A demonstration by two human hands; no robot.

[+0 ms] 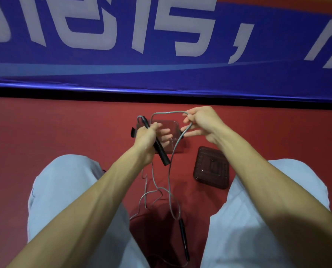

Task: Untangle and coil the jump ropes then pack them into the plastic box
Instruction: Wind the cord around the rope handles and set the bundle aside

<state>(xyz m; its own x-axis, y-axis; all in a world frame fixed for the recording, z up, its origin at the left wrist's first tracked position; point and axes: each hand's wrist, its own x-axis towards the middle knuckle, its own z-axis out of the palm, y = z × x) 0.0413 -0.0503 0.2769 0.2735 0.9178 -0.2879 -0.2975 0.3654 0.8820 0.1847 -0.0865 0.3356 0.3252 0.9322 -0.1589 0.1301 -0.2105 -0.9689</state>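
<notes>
Now | L hand [144, 139] grips black handle [161, 152] | R hand [201, 122] pinches gray rope [170, 163] | box [172, 125] (prob.) behind hands

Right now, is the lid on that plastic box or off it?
Off. The lid lies flat on the red floor, beside the plastic box, whose top is uncovered.

Cord [171, 165]: thin, grey, smooth coating with a faint sheen. Handle [160, 149] and second handle [183, 236]: black matt plastic. Box [173, 123]: clear glossy plastic. Lid [211, 168]: clear plastic, ribbed. Floor [64, 128]: red, smooth, matt. Banner [161, 74]: blue printed sheet, glossy at its lower edge. Trousers [64, 182]: pale matt cloth.
</notes>
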